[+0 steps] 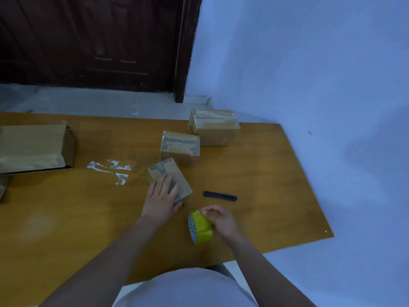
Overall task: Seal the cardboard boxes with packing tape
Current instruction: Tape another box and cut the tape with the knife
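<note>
The small box (169,179) is pressed flat under the left hand (162,199); just right of it the tape roll (200,227) is pinched by right-hand fingers (207,212), seemingly at the tape's end. The end should be freed and drawn over the seam while the box is held steady.

This looks like a plain room in a home pressed into service as a small parcel-packing spot. A bare wooden table (66,218) stands against a pale blue painted wall (309,63) on the right, with a dark panelled wooden door (88,41) and a light tiled floor (88,100) beyond its far edge. On the table are several taped cardboard boxes (180,148), a larger open carton (33,148) at the far left, a roll of yellow packing tape (201,228), a dark utility knife (220,195) and scraps of clear film (109,168).
</note>
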Demonstrator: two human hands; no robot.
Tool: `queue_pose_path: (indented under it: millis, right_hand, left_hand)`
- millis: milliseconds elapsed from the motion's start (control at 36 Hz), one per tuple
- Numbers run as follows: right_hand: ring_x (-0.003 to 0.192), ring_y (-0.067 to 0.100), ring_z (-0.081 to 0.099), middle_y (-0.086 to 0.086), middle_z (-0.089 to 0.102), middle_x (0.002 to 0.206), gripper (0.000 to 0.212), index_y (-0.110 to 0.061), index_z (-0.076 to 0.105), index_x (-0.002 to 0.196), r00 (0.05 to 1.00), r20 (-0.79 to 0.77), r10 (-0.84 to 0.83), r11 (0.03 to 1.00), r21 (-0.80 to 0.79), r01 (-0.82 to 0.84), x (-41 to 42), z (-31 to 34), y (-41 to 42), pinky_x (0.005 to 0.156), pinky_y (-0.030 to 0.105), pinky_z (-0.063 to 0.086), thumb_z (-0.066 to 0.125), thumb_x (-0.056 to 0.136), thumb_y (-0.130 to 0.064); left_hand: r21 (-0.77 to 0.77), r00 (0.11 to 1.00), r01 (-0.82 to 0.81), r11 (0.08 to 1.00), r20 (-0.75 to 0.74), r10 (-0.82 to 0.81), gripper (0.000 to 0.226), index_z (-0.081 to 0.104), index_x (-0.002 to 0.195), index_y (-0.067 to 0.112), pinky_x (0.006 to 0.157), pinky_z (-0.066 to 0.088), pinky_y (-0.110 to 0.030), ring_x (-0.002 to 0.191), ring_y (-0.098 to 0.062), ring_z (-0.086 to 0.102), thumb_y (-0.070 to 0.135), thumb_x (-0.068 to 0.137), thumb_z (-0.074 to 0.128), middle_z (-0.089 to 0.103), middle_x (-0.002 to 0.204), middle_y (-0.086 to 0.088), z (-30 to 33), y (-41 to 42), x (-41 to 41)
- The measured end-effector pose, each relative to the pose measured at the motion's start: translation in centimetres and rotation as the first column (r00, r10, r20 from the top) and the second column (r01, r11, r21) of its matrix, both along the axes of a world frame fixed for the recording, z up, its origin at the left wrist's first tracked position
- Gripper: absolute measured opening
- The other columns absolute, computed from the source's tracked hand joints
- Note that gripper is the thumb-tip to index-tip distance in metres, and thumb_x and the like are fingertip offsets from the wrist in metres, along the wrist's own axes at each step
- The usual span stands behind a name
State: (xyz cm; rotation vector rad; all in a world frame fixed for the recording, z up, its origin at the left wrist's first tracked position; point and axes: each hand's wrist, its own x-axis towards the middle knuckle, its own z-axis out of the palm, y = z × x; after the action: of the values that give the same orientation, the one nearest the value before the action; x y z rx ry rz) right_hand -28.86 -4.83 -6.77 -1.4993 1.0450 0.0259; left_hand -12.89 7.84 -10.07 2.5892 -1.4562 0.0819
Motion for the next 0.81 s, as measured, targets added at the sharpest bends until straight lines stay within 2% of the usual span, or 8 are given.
queue_pose_path:
  millis: [111,222,278,361,472,583,694,806]
  right_hand:
    - [0.085,0.014,0.061,-0.001,0.066,0.09,0.007,-0.012,0.068,0.092,1.0,0.014,-0.021,1.0,0.002,0.021,-0.1,0.1,-0.5,0.074,0.025,0.048,0.062,0.09,-0.013]
    - [0.082,0.015,0.062,0.0,0.067,0.086,0.009,-0.009,0.07,0.091,0.997,0.067,-0.042,0.999,0.006,0.042,0.3,0.8,-1.7,0.071,0.026,0.049,0.061,0.09,-0.01]
    - [0.085,0.018,0.062,0.003,0.067,0.086,0.011,-0.013,0.071,0.085,0.994,0.081,-0.072,0.997,0.012,0.072,0.8,1.3,-2.5,0.072,0.029,0.049,0.061,0.089,-0.009]
    - [0.082,0.018,0.06,0.002,0.068,0.083,0.015,-0.014,0.069,0.08,0.986,0.118,-0.117,0.993,0.026,0.114,1.8,2.3,-3.7,0.071,0.027,0.048,0.062,0.088,-0.004]
    - [0.082,0.017,0.062,0.008,0.07,0.091,0.008,-0.003,0.07,0.089,0.989,0.14,-0.048,0.998,-0.024,0.052,3.0,4.2,-5.0,0.072,0.026,0.049,0.062,0.086,-0.001]
    - [0.081,0.016,0.063,0.003,0.071,0.088,0.006,-0.008,0.071,0.084,0.992,0.121,0.048,0.99,-0.138,-0.032,3.9,6.0,-5.8,0.074,0.028,0.05,0.065,0.085,-0.007]
    - [0.079,0.015,0.06,0.005,0.068,0.081,0.013,-0.019,0.071,0.075,0.984,0.122,0.127,0.969,-0.227,-0.096,4.6,7.7,-5.7,0.074,0.03,0.046,0.068,0.083,-0.01]
    - [0.078,0.012,0.059,0.006,0.068,0.082,0.009,-0.005,0.074,0.089,0.978,0.153,0.144,0.956,-0.275,-0.097,4.9,9.2,-4.8,0.075,0.028,0.045,0.067,0.083,-0.007]
  left_hand:
    - [0.138,0.993,0.076,0.988,-0.096,-0.063,0.067,0.056,0.128,0.007,0.105,0.038,-0.048,0.141,-0.032,0.017,0.049,0.078,0.071,0.036,0.149,-0.019,0.6,0.3,0.7]
    - [0.409,0.99,0.122,0.904,-0.118,-0.08,0.087,-0.001,0.153,0.012,0.118,0.003,-0.044,0.145,-0.035,-0.015,0.059,0.093,0.04,-0.016,0.158,-0.017,2.6,0.4,0.3]
    - [0.473,0.992,0.115,0.874,-0.096,-0.078,0.09,-0.004,0.152,0.012,0.118,0.009,-0.046,0.145,-0.039,-0.007,0.06,0.091,0.042,-0.011,0.158,-0.019,3.9,0.2,-0.4]
    - [0.472,0.995,0.089,0.877,-0.072,-0.062,0.084,0.016,0.149,0.011,0.111,0.024,-0.048,0.136,-0.038,0.024,0.062,0.089,0.044,0.021,0.151,-0.019,5.3,-0.1,-1.3]
    - [0.39,0.996,0.053,0.919,-0.086,-0.02,0.072,0.046,0.131,0.017,0.101,0.03,-0.043,0.122,-0.028,0.042,0.072,0.088,0.029,0.045,0.131,-0.007,6.9,-1.0,-1.4]
    - [0.087,0.964,-0.014,0.996,-0.265,0.037,0.09,0.053,0.127,0.02,0.094,0.037,-0.036,0.117,-0.019,0.046,0.073,0.078,-0.001,0.052,0.122,0.0,8.8,-2.1,-1.0]
    - [-0.131,0.811,-0.07,0.989,-0.584,-0.019,0.054,0.061,0.118,0.013,0.09,0.041,-0.032,0.111,-0.017,0.046,0.058,0.091,0.046,0.054,0.113,0.0,9.9,-4.4,-0.7]
    - [-0.28,0.725,-0.124,0.952,-0.68,-0.106,0.018,0.06,0.079,0.01,0.064,0.031,-0.023,0.082,-0.018,0.05,0.023,0.09,0.064,0.052,0.081,0.0,10.8,-5.8,-1.2]
